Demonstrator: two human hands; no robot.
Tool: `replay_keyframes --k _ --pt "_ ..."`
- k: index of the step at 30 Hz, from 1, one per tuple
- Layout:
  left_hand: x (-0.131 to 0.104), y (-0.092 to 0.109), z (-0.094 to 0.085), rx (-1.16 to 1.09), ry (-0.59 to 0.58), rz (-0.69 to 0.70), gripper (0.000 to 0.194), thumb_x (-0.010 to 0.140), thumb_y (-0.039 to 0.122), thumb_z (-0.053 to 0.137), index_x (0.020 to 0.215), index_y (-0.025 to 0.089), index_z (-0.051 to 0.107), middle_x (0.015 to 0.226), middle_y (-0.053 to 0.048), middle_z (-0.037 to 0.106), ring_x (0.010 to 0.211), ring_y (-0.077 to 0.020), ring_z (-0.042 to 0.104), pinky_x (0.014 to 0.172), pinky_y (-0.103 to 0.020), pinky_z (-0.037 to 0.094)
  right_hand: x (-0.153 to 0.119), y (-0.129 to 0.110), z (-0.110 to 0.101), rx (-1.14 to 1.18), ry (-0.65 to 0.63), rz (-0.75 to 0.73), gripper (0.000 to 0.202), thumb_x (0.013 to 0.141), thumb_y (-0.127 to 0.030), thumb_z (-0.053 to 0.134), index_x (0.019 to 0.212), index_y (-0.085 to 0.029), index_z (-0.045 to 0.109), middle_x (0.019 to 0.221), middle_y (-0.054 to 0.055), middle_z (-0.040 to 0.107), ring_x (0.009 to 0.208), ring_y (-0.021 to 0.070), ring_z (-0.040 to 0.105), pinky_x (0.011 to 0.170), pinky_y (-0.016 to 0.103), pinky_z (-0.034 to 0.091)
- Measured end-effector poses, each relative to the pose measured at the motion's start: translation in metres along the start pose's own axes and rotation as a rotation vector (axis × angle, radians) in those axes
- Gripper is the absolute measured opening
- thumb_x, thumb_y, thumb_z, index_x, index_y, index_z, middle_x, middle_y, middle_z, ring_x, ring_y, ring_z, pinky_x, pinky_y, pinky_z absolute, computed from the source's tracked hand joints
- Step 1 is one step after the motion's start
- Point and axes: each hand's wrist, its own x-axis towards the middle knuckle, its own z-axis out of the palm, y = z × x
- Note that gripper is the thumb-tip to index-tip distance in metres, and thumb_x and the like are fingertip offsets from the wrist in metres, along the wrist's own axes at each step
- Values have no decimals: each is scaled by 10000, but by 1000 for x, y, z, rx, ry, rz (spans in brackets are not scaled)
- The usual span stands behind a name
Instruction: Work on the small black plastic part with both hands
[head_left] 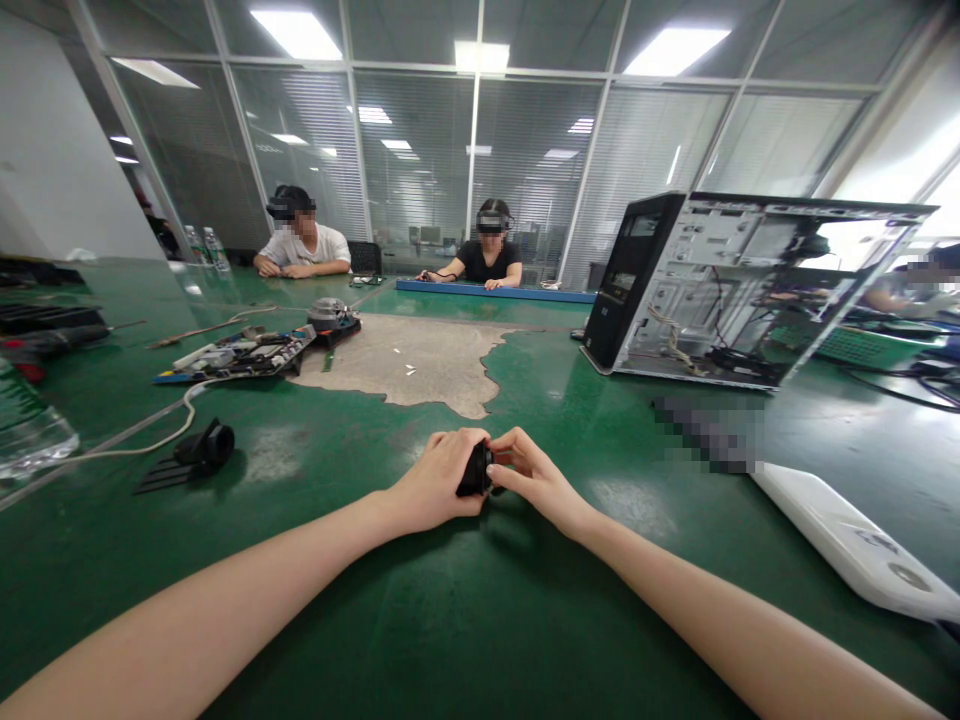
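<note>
Just above the green tabletop, my left hand is closed around a small black part with a dark, ring-like right end. The fingers and thumb of my right hand pinch that right end. Much of the part is hidden by my fingers, and I cannot make out its exact kind. To the left, a black piece with a round end and flat slats lies on the table. A pale cable runs behind it.
A circuit board and a cooling fan lie back left. An open computer case stands at the right, with a white power bank-like block nearer me. A clear bottle is far left. Two people sit across the table.
</note>
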Motion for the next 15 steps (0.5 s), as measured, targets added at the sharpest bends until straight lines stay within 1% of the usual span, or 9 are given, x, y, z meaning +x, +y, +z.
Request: replay_keyframes --k 4,9,12,15 --pt "0 0 -1 -3 1 5 554 642 205 590 1128 224 323 1056 -42 514 970 -224 489 882 -388 317 1 2 1 9 5 -8 220 740 -338 595 859 -219 454 865 -7 537 791 128 541 682 277 450" --pt "0 0 -1 -1 1 11 559 644 206 587 1137 218 323 1055 -44 512 972 -226 488 883 -392 318 1 4 0 -1 7 18 282 735 -338 601 944 -216 456 929 26 534 882 155 533 760 320 443" --pt "0 0 -1 -4 5 14 550 649 211 587 1133 216 326 1055 -44 512 972 -224 488 883 -393 318 1 3 -1 -9 -16 8 260 734 -321 605 925 -215 465 928 21 530 893 157 534 771 324 440" --pt "0 0 0 -2 3 14 547 647 208 589 1128 217 328 1059 -45 511 967 -223 487 882 -392 318 0 2 -2 13 -40 -13 261 707 -285 636 889 -218 461 938 8 519 899 153 535 748 303 444"
